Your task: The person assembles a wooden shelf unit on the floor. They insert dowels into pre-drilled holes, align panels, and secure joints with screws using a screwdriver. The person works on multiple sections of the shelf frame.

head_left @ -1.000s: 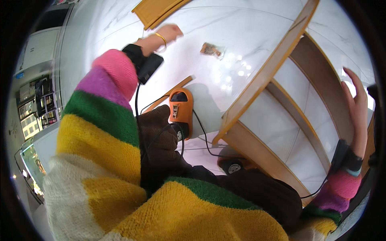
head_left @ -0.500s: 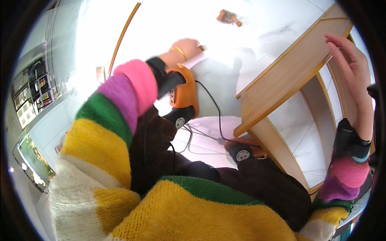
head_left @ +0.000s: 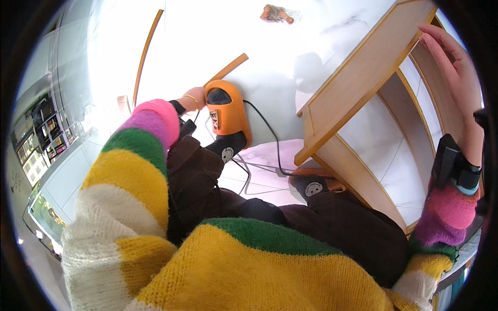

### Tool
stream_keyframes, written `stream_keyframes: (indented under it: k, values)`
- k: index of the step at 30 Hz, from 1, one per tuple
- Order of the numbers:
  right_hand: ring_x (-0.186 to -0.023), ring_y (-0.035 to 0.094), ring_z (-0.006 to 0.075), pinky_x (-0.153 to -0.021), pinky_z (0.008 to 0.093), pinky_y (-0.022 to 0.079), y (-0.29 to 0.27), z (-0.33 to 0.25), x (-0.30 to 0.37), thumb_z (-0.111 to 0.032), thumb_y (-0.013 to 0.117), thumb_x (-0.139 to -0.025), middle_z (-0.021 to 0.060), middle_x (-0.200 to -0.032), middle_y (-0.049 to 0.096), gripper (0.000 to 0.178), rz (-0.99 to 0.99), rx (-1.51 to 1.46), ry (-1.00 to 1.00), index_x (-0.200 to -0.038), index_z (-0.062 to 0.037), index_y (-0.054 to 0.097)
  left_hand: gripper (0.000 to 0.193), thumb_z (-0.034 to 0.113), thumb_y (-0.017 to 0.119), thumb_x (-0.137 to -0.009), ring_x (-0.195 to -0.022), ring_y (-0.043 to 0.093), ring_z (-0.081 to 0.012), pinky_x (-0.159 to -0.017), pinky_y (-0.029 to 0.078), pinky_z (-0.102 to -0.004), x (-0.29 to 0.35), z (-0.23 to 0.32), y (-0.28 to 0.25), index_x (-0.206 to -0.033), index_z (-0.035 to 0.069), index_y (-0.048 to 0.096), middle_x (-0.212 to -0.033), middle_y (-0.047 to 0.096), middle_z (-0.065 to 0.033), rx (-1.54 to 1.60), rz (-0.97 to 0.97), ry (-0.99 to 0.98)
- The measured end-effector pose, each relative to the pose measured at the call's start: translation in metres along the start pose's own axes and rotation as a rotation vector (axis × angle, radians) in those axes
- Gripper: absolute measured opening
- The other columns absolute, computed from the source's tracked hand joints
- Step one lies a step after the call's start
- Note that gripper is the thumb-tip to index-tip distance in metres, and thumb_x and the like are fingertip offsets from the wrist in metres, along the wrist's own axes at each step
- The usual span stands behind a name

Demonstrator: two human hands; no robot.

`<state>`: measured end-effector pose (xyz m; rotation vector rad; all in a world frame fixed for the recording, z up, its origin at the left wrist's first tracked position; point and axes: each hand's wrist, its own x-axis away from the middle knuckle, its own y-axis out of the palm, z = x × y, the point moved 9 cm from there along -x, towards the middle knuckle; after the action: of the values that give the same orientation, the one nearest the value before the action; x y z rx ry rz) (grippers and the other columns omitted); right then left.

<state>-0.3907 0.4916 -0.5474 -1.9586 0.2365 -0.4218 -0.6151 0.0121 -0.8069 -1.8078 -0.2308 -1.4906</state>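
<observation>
My left hand [head_left: 195, 98] is low by the floor, left of the orange slipper [head_left: 238, 111] on my left foot. A thin brown wooden strip [head_left: 226, 69] runs from this hand up and to the right; the fingers seem closed on its near end, partly hidden by the slipper. On the right, my right hand [head_left: 452, 59] is raised with its fingers stretched out. Its fingertips are at the upper edge of a light wooden frame with shelves [head_left: 363, 85], which stands tilted beside my legs. Whether they touch the wood I cannot tell.
Another curved wooden strip [head_left: 147, 54] lies on the white floor at the left. A clear bag with brown wooden pieces [head_left: 277, 14] is farther off. A black cord [head_left: 276, 140] loops between my feet. Shelving with dark items [head_left: 46, 129] stands at the far left.
My left hand has drawn back toward me and left along the wooden strip, baring more of its length. The right hand keeps its place by the frame. The view has shifted slightly.
</observation>
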Motion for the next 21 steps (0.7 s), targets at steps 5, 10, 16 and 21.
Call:
stream_keyframes:
  k: [5,10,16,21]
  values:
    - [-0.099,0.057,0.0129,-0.089,0.0228,0.042,-0.004,0.000,0.003,-0.030,0.050,-0.092,0.0054,-0.103,0.062,0.032,0.030,-0.098,-0.005,-0.117,-0.0101,0.057,0.031,0.023,0.040,-0.093,-0.050,0.052,-0.0168,-0.054,0.045,-0.0274,0.026,-0.011,-0.148,-0.089,0.004,0.065,-0.058,0.056,-0.0086,0.457,0.454,-0.128]
    - [-0.092,0.059,0.0124,-0.082,0.0226,0.044,-0.022,-0.033,0.013,-0.021,0.053,-0.092,0.0062,-0.094,0.065,0.026,0.126,-0.241,-0.071,-0.108,-0.0034,0.062,0.035,0.030,0.041,-0.093,-0.055,0.057,-0.0181,-0.054,0.045,-0.0302,0.150,0.138,-0.159,-0.087,0.007,0.067,-0.061,0.059,-0.0083,-0.235,-0.169,0.618]
    - [-0.068,0.062,0.0197,-0.062,0.0265,0.049,-0.052,-0.064,0.026,-0.011,0.060,-0.083,0.0106,-0.078,0.066,0.016,0.197,-0.115,-0.128,-0.094,-0.0018,0.065,0.040,0.039,0.047,-0.089,-0.080,0.063,-0.0266,-0.075,0.049,-0.0375,0.131,0.195,-0.189,-0.102,0.006,0.065,-0.087,0.066,-0.0129,-0.587,-0.201,0.490]
    - [-0.070,0.062,0.0191,-0.066,0.0270,0.049,-0.082,-0.098,0.029,-0.011,0.059,-0.083,0.0104,-0.079,0.065,0.015,0.074,-0.086,-0.010,-0.092,-0.0008,0.065,0.032,0.028,0.051,-0.089,-0.075,0.058,-0.0164,-0.075,0.048,-0.0302,0.087,0.137,-0.336,-0.106,0.003,0.061,-0.080,0.062,-0.0100,-0.148,0.217,0.263]
